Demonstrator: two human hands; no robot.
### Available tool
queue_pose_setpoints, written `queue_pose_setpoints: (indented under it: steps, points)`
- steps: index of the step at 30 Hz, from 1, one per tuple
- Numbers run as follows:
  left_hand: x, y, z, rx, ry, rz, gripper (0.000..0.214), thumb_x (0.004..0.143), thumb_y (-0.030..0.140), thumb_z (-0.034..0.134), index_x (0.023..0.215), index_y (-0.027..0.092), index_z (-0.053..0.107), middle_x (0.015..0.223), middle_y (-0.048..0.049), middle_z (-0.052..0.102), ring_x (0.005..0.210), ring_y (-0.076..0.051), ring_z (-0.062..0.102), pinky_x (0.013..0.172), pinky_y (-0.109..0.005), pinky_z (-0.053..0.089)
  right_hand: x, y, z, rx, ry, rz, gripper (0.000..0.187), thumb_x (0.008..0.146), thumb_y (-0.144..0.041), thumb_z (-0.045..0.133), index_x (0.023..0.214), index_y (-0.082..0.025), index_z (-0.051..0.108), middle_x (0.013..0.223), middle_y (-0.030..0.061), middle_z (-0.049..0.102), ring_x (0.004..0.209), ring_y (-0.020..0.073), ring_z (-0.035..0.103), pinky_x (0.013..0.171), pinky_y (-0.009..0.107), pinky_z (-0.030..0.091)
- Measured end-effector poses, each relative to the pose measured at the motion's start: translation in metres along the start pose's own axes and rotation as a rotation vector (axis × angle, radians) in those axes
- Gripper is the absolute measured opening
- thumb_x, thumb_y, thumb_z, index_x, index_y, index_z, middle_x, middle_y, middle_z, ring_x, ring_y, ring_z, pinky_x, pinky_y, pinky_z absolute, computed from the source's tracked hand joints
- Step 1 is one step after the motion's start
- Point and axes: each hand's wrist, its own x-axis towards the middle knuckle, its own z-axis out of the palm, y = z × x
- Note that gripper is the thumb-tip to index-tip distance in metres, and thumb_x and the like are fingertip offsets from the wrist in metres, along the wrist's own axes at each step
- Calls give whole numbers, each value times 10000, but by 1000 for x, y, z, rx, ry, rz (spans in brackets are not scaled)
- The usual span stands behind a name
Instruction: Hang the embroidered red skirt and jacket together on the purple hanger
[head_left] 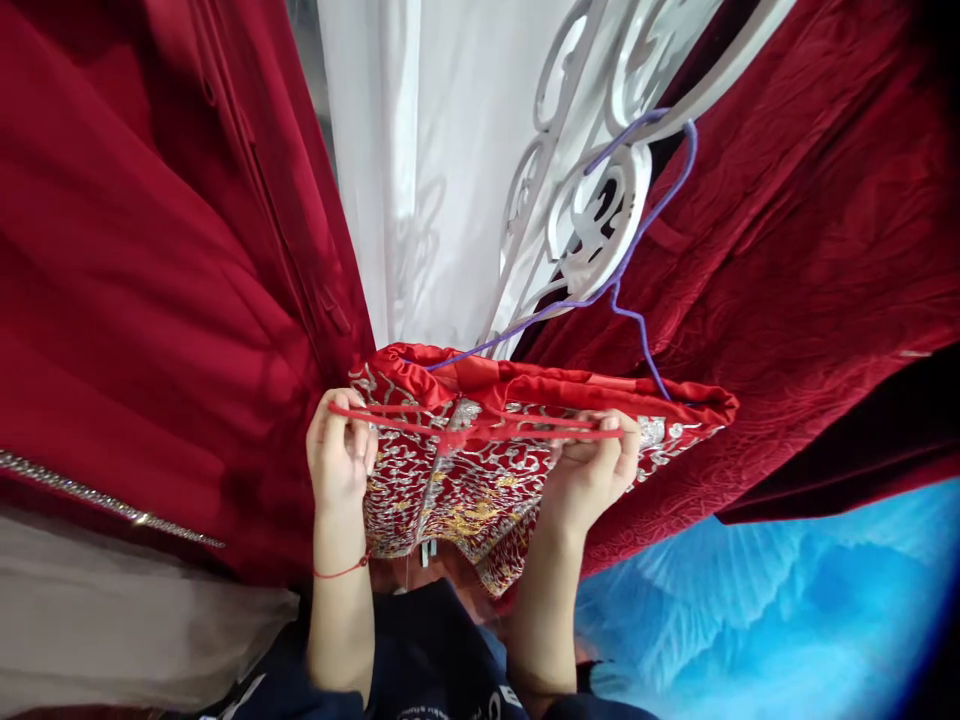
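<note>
A red embroidered garment with silver and gold patterns hangs in front of me from a purple wire hanger. Its satin-lined top edge is open. A thin red drawstring, joined in a bow-like knot at the middle, stretches sideways across the front. My left hand pinches its left loop, fingers closed. On the other side my right hand is closed on the right loop, close to the garment's upper edge. Parts of the fingers on both hands are turned out of sight.
The hanger hooks over a white scrollwork metal frame. Dark red cloth hangs at the left, and patterned red cloth at the right. White drapery is behind. A blue printed surface lies at the lower right.
</note>
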Motion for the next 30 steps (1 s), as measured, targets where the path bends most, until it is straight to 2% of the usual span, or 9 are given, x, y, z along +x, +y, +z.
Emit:
queue_pose_setpoints:
  steps: [3, 6, 10, 14, 17, 21, 23, 26, 30]
  points:
    - [3, 0, -20, 79, 43, -32, 255, 850, 381, 675, 741, 170, 583, 458, 87, 398, 323, -35, 303, 302, -136, 228, 13, -1, -21, 73, -14, 2, 65, 829, -262, 575, 800, -212, 545, 677, -37, 491, 479, 82, 444, 384, 194, 290]
    - [-1, 7, -32, 303, 25, 62, 115, 823, 285, 646, 868, 180, 631, 601, 52, 509, 436, -55, 436, 374, -148, 304, 21, -9, -39, 100, -142, -179, 117, 741, -278, 596, 836, -213, 608, 743, -4, 527, 601, 124, 511, 474, 230, 360]
    - [-17, 40, -35, 900, -308, 180, 299, 816, 270, 709, 1112, 232, 681, 976, -30, 676, 810, -145, 637, 665, -222, 525, 8, -36, -42, -83, -556, -426, 248, 758, -375, 573, 921, -223, 681, 922, 67, 611, 864, 229, 586, 729, 379, 461]
    - [-30, 85, -49, 1096, -601, 49, 301, 892, 334, 651, 1186, 282, 691, 1134, -63, 723, 884, -195, 694, 766, -286, 601, -27, -52, -17, -362, -825, -377, 351, 915, -327, 403, 1023, -214, 717, 980, 83, 639, 880, 224, 613, 740, 385, 474]
    - [-28, 103, -73, 1073, -707, 136, 349, 839, 345, 724, 1186, 365, 695, 1143, -34, 736, 904, -198, 716, 778, -261, 615, -51, -45, 6, -576, -870, -392, 261, 924, -210, 478, 1065, -190, 696, 775, 29, 649, 668, 147, 598, 618, 284, 448]
    - [-22, 93, -91, 991, -972, 144, 401, 799, 287, 763, 1164, 440, 698, 1111, 14, 753, 987, -200, 730, 850, -243, 602, -66, -23, 23, -796, -722, -427, 214, 936, -171, 516, 1092, -165, 663, 624, -27, 636, 485, 81, 544, 497, 213, 377]
    - [-23, 83, -85, 1019, -951, 80, 285, 890, 253, 648, 1117, 410, 721, 1091, 12, 759, 989, -185, 732, 855, -231, 596, -67, -14, 26, -851, -612, -424, 235, 952, -179, 516, 1152, -146, 634, 614, -33, 645, 458, 73, 545, 468, 200, 365]
    - [-33, 74, -57, 1057, -671, 103, 213, 951, 265, 563, 1081, 322, 721, 1116, -17, 745, 986, -177, 723, 810, -223, 595, -67, -6, 30, -840, -466, -420, 196, 971, -169, 518, 1137, -146, 620, 614, -34, 655, 444, 70, 552, 459, 190, 378]
    - [-46, 71, -6, 1011, -380, 430, 233, 941, 237, 590, 1157, 279, 668, 1202, -41, 698, 1043, -180, 682, 817, -244, 575, -68, -1, 37, -732, -494, -548, 147, 957, -150, 547, 1061, -162, 649, 642, -16, 671, 485, 82, 594, 514, 194, 440]
